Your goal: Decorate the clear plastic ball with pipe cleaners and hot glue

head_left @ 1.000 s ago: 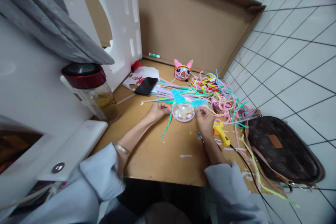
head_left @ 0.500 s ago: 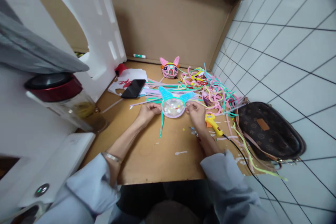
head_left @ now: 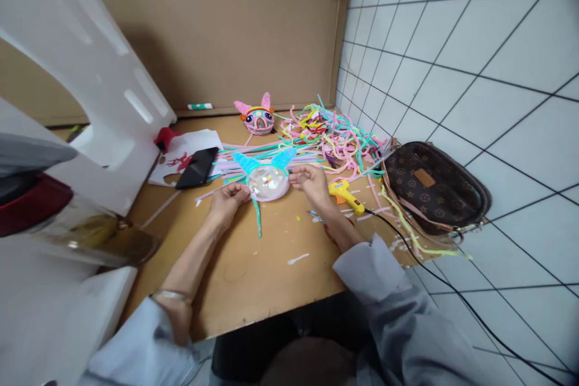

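While both hands work the clear ball (head_left: 268, 183) at mid-table, clutter sits close on every side. Left hand (head_left: 228, 200) is curled into a loose fist against the ball's left edge, pinching something thin there; can't tell exactly what. Right hand (head_left: 309, 179) has fingers bent, gripping the ball's right edge. The ball rests on the cardboard tabletop (head_left: 253, 265), with two teal fuzzy ears (head_left: 262, 160) on top and one teal pipe cleaner (head_left: 257, 222) trailing down from under it toward the person.

Around it:
- Pile of pipe cleaners (head_left: 335, 142) right behind and to the right: pink, teal, yellow, lilac, too tangled to count. Straight ones run behind the ball, touching it.
- One yellow glue gun (head_left: 344, 194) just beside the right hand, black cord (head_left: 452, 292) running off the table edge.
- One finished pink cat-ear ball (head_left: 257, 118) further back, well apart.
- One black phone (head_left: 197, 167) lying on white paper (head_left: 181, 154) with red marks, left of the ball.
- One green-and-white marker (head_left: 199, 106) against the cardboard back wall (head_left: 217, 42).
- One brown monogram bag (head_left: 434, 187) at the right table edge; pattern visible, lettering not readable.
- White foam block (head_left: 90, 90) and a red-lidded jar (head_left: 36, 205) at left, blurred.

Dried glue spots are on the tabletop. No readable writing anywhere.
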`<state>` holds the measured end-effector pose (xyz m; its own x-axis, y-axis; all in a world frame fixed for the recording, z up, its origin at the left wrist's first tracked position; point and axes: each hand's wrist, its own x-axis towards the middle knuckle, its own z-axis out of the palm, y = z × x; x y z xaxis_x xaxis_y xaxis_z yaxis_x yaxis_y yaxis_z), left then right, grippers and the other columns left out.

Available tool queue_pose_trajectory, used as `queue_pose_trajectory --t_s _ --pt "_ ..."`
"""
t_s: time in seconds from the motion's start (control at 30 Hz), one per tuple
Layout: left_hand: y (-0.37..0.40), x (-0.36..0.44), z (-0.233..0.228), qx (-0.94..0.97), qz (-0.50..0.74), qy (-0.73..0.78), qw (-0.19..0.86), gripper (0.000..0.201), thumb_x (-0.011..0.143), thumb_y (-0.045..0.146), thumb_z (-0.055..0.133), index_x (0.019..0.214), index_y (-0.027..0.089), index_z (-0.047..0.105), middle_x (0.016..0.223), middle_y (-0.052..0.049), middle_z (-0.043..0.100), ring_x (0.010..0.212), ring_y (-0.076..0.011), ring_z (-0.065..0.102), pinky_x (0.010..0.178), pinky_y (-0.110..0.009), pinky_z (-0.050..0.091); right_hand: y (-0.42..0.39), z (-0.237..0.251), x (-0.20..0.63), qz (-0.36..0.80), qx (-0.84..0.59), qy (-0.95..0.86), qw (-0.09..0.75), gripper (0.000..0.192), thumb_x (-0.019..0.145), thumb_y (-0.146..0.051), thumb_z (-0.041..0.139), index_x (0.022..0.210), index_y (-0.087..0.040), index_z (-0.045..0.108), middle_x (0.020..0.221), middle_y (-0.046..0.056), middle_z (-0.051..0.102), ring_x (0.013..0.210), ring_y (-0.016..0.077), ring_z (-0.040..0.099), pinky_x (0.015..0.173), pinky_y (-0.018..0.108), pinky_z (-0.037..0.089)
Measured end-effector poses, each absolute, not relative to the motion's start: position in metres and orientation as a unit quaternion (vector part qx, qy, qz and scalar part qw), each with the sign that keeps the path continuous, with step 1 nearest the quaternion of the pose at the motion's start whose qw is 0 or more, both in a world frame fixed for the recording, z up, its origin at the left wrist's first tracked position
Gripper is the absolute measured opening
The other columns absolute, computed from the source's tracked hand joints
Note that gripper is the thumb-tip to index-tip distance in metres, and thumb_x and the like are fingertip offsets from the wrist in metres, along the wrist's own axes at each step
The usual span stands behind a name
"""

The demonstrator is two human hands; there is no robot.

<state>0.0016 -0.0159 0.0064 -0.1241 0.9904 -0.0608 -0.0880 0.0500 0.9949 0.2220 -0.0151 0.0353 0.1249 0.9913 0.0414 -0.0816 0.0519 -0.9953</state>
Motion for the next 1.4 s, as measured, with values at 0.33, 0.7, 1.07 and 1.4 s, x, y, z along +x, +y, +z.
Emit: queue_pose_trajectory --t_s 0.33,0.7,1.07,1.4 --pt "-0.0153 0.001 0.0032 0.434 0.538 0.521 0.501 0.051 0.036 0.047 0.094 0.062 0.017 0.063 0.062 0.0 0.066 0.06 -0.0126 0.059 0.068 -0.027 0.052 -0.0122 0.032 0.2188 0.378 -0.501 -0.553 0.548 0.016 0.061 -0.008 0.063 0.071 -0.021 0.065 0.066 -0.004 0.068 0.064 0.0135 0.066 0.066 0.026 0.054" --pt "-0.0149 0.0016 0.001 0.438 0.543 0.519 0.494 0.049 0.037 0.044 0.093 0.063 0.015 0.064 0.061 0.001 0.065 0.059 -0.0108 0.059 0.068 -0.025 0.051 -0.0157 0.0278 0.2192 0.298 -0.51 -0.611 0.527 0.018 0.072 -0.012 0.053 0.083 -0.021 0.064 0.071 -0.002 0.066 0.067 0.0145 0.063 0.068 0.026 0.052" --pt "-0.0189 0.0032 0.0052 0.46 0.54 0.52 0.476 0.042 0.046 0.044 0.089 0.064 0.017 0.063 0.062 0.001 0.065 0.06 -0.0126 0.059 0.069 -0.027 0.051 -0.0173 0.0276 0.2265 0.253 -0.494 -0.668 0.496 0.016 0.076 -0.013 0.057 0.08 -0.022 0.069 0.085 0.003 0.073 0.081 0.0194 0.066 0.083 0.033 0.053" --pt "-0.0196 0.004 0.0065 0.469 0.545 0.513 0.469 0.044 0.046 0.046 0.09 0.064 0.017 0.063 0.062 0.001 0.065 0.059 -0.0123 0.058 0.067 -0.026 0.051 -0.0207 0.0271 0.227 0.235 -0.498 -0.684 0.479 0.028 0.074 -0.01 0.049 0.096 -0.022 0.062 0.074 -0.001 0.064 0.067 0.0168 0.059 0.071 0.028 0.047"
